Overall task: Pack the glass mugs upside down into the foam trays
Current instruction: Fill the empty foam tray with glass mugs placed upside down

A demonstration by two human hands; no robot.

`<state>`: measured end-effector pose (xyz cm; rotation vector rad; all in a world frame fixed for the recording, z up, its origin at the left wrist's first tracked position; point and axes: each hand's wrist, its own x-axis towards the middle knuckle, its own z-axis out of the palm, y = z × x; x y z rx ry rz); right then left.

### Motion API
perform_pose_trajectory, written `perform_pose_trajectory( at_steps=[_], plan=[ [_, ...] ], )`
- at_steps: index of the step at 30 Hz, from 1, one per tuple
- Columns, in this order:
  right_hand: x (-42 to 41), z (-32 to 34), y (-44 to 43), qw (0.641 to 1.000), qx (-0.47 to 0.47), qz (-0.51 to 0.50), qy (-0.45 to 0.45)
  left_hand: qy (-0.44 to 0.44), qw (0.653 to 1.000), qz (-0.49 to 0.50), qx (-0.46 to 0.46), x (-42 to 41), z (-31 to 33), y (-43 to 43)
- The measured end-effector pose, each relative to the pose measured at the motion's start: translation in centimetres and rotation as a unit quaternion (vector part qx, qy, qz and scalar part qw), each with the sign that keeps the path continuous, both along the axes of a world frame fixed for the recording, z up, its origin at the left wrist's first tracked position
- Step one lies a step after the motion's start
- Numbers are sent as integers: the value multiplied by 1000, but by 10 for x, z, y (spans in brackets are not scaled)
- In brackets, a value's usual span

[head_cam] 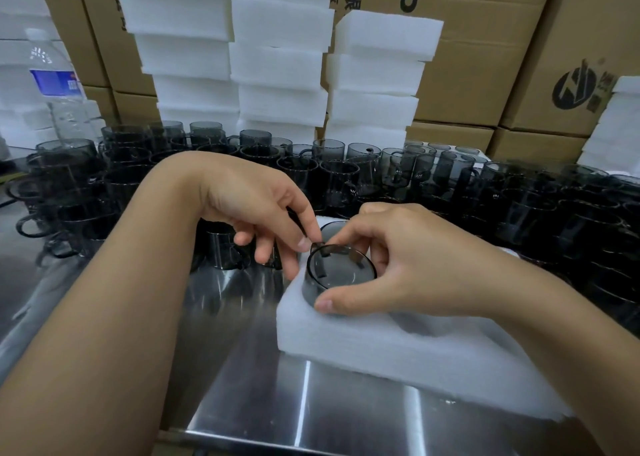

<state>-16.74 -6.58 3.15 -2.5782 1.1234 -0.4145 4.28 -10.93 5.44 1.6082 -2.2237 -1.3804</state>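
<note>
The right hand [398, 258] curls its fingers round the upturned glass mug [341, 270], seating it in the foam tray [398, 348] on the surface [242, 369], while the left hand [256, 206] pinches its handle, probably to align it.

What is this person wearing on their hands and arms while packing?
Nothing shows on them. The left hand and right hand are bare: no gloves, rings, watch or bracelets. No sleeves show either; both arms are uncovered as far as the picture reaches. The fingernails in view are short and unpainted.
</note>
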Motion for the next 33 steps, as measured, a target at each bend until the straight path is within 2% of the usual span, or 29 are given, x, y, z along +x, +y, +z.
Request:
perform_pose_trajectory(
  at_steps=[10,13,19,21,26,29,33],
  plan=[
    [1,-6,6,999,-37,-14,-17,-81,996,11,-23,-13,-9,-2],
    [3,-5,5,999,-41,0,11,-98,995,17,-23,-15,-10,-2],
    [4,-10,-1,996,17,19,85,-87,996,18,-13,-10,-8,0],
    [1,-12,-2,997,28,29,69,-83,996,15,-13,-9,-8,0],
    [-18,-8,-13,994,89,26,-61,-71,997,3,-6,-9,-3,2],
    [-21,-8,-15,993,108,32,-43,-60,998,-23,3,-7,-1,5],
    [-18,-9,-16,993,110,37,-27,-103,994,-32,-7,-9,-5,5]
  ],
)
